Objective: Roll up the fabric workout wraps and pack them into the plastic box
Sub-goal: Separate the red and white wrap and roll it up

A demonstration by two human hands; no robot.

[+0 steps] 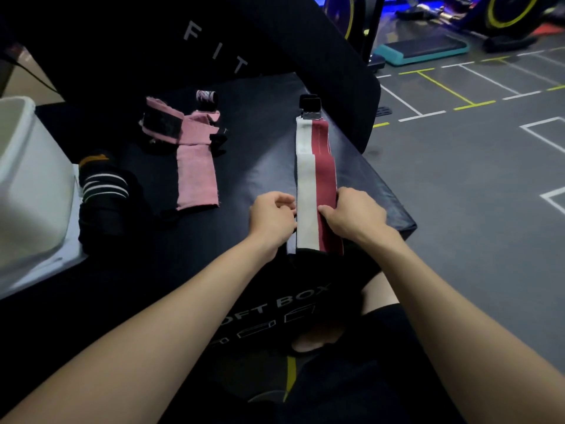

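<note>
The black worktop (260, 166) carries every wrap. The white plastic box (27, 179) stands at its left edge, cut off by the frame, interior hidden. The red-and-white wrap (315, 179) lies flat and straight, probably for rolling from its near end. The left hand (272, 215) steadies the white edge, fingers curled. The right hand (354, 214) pinches the red edge. The far-end clip is indistinct.

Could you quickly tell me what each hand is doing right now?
Left hand: pinches the wrap's white edge.
Right hand: grips its red edge.
</note>
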